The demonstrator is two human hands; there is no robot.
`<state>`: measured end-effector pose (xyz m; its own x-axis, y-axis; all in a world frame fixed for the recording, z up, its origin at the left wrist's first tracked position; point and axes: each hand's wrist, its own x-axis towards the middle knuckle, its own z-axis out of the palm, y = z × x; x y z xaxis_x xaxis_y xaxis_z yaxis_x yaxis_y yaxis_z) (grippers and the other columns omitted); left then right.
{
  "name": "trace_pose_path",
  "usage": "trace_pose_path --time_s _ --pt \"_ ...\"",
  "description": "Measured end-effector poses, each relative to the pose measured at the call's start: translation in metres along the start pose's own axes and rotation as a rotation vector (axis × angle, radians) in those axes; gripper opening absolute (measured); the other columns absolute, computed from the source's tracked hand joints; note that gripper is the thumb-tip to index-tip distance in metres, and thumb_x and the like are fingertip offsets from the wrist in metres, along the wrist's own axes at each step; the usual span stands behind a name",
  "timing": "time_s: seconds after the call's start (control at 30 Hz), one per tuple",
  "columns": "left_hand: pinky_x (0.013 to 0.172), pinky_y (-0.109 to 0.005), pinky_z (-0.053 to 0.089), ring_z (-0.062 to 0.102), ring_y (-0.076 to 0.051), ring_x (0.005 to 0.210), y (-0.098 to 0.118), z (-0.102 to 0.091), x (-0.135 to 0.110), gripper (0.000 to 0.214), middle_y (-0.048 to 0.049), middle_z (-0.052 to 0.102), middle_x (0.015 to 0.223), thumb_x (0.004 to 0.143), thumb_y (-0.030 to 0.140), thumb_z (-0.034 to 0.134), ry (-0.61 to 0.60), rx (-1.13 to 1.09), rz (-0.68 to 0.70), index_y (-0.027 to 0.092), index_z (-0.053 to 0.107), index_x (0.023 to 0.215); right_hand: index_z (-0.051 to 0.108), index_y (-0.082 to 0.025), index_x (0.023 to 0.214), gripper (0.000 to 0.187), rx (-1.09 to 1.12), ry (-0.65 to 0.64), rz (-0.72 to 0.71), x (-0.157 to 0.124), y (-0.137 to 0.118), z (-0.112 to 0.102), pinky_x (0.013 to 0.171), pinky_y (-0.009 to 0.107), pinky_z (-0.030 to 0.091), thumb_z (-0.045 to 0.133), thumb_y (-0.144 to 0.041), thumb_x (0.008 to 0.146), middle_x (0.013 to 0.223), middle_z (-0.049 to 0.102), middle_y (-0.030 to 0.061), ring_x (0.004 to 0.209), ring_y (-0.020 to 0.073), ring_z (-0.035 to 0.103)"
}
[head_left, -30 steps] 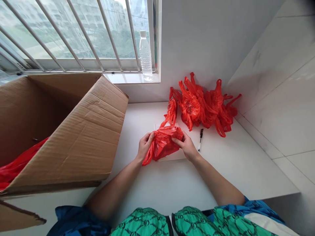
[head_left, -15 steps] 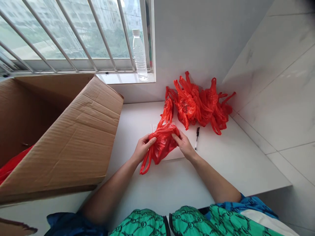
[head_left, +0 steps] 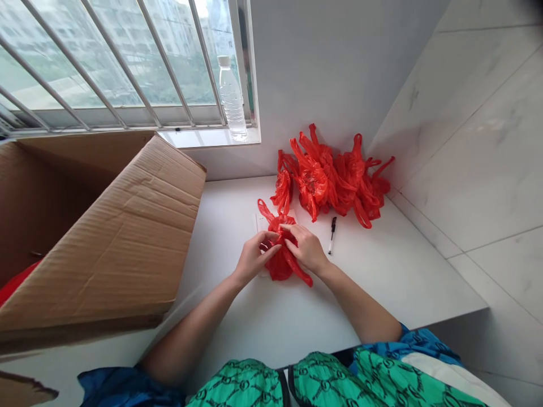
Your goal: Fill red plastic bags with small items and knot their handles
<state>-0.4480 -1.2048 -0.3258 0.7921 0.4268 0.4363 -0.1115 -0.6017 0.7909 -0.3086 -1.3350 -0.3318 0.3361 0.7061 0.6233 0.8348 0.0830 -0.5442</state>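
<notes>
A bunched red plastic bag (head_left: 280, 269) lies before me, one handle loop pointing up and away, the other toward the lower right. My left hand (head_left: 255, 255) is at the bag's left side, thumb and fingers curled in and pinching its gathered middle. From the right, my right hand (head_left: 307, 249) also pinches the middle, its fingertips close to the left ones. Beneath the bag is a sheet of white paper (head_left: 262, 221), mostly covered. A black-capped pen (head_left: 332, 235) rests to the right of my right hand.
Several crumpled red bags (head_left: 316, 178) are heaped against the wall at the back of the white table (head_left: 365, 282). On the left stands an open cardboard box (head_left: 123, 237) with red material inside. A clear bottle (head_left: 232, 102) is on the windowsill by the barred window.
The bag has been turned and gathered: its handle loops now point up-left and down-right. Both hands have moved closer together at its middle. The whole view has shifted slightly.
</notes>
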Motion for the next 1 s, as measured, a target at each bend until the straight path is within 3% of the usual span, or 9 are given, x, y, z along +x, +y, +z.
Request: trace_pose_path --time_s 0.1,0.23,0.4,0.5,0.6,0.67,0.77,0.83,1.0 --pt "0.073 -0.027 0.053 0.063 -0.013 0.078 0.004 -0.008 0.006 0.012 -0.0017 0.07 0.09 0.09 0.028 0.062 0.068 0.121 0.124 0.02 0.07 0.095 0.065 -0.024 0.116 0.027 0.068 0.03 0.021 0.004 -0.001 -0.007 0.086 0.035 0.052 0.057 -0.02 0.09 0.107 0.07 0.0043 0.096 0.0205 0.065" --pt "0.075 -0.026 0.052 0.063 -0.013 0.077 0.018 -0.038 0.014 0.01 -0.0006 0.068 0.084 0.089 0.021 0.061 0.169 0.296 0.267 0.021 0.071 0.09 0.07 -0.024 0.101 0.017 0.199 0.153 0.077 0.008 0.0 -0.027 0.068 0.027 0.049 0.058 -0.026 0.089 0.091 0.068 0.0016 0.075 0.0156 0.062" --pt "0.079 -0.027 0.055 0.065 -0.014 0.082 0.015 -0.072 0.019 0.013 -0.0012 0.069 0.087 0.089 0.026 0.061 0.375 0.318 0.213 0.02 0.072 0.093 0.071 -0.021 0.098 0.022 0.133 0.324 0.153 0.009 0.014 -0.05 0.06 0.026 0.043 0.051 -0.028 0.092 0.068 0.06 -0.0012 0.058 0.0134 0.052" --pt "0.083 -0.03 0.056 0.067 -0.016 0.091 0.007 -0.073 0.017 0.023 -0.0036 0.069 0.101 0.092 0.029 0.056 0.312 0.307 0.161 0.021 0.068 0.11 0.071 -0.021 0.1 0.022 0.099 0.336 0.125 0.009 0.011 -0.048 0.058 0.026 0.043 0.052 -0.029 0.093 0.076 0.064 0.0012 0.063 0.0144 0.055" --pt "0.086 -0.031 0.055 0.067 -0.016 0.094 0.005 -0.06 0.013 0.027 -0.0048 0.067 0.11 0.094 0.028 0.052 0.121 0.358 0.177 0.023 0.066 0.117 0.068 -0.024 0.111 0.023 0.102 0.206 0.009 0.008 -0.005 -0.026 0.07 0.028 0.049 0.057 -0.033 0.092 0.1 0.069 0.0044 0.086 0.0178 0.064" --pt "0.085 -0.03 0.054 0.066 -0.015 0.09 0.009 -0.049 0.011 0.025 -0.004 0.067 0.105 0.095 0.027 0.051 0.099 0.372 0.197 0.024 0.068 0.113 0.067 -0.025 0.114 0.025 0.074 0.121 -0.036 0.007 -0.016 -0.008 0.08 0.031 0.05 0.059 -0.035 0.092 0.107 0.07 0.0049 0.098 0.0206 0.063" --pt "0.08 -0.027 0.054 0.066 -0.014 0.085 0.014 -0.042 0.011 0.021 -0.002 0.068 0.097 0.096 0.027 0.052 0.174 0.34 0.216 0.024 0.071 0.105 0.069 -0.025 0.104 0.017 0.046 0.051 -0.03 0.006 -0.021 0.006 0.082 0.033 0.05 0.059 -0.033 0.094 0.099 0.072 0.0036 0.094 0.021 0.064" --pt "0.078 -0.025 0.054 0.066 -0.013 0.083 0.014 -0.045 0.012 0.02 -0.0013 0.068 0.094 0.095 0.026 0.053 0.24 0.341 0.234 0.024 0.072 0.102 0.069 -0.025 0.096 0.014 0.092 0.072 -0.002 0.006 -0.017 0.001 0.077 0.031 0.05 0.057 -0.031 0.095 0.093 0.071 0.0023 0.085 0.0187 0.064" --pt "0.078 -0.025 0.053 0.065 -0.014 0.084 0.01 -0.069 0.015 0.019 -0.0021 0.068 0.091 0.094 0.027 0.056 0.444 0.373 0.229 0.021 0.073 0.101 0.066 -0.022 0.092 0.017 0.211 0.329 0.171 0.008 0.001 -0.03 0.064 0.027 0.048 0.056 -0.036 0.092 0.089 0.07 0.0029 0.076 0.0166 0.062"
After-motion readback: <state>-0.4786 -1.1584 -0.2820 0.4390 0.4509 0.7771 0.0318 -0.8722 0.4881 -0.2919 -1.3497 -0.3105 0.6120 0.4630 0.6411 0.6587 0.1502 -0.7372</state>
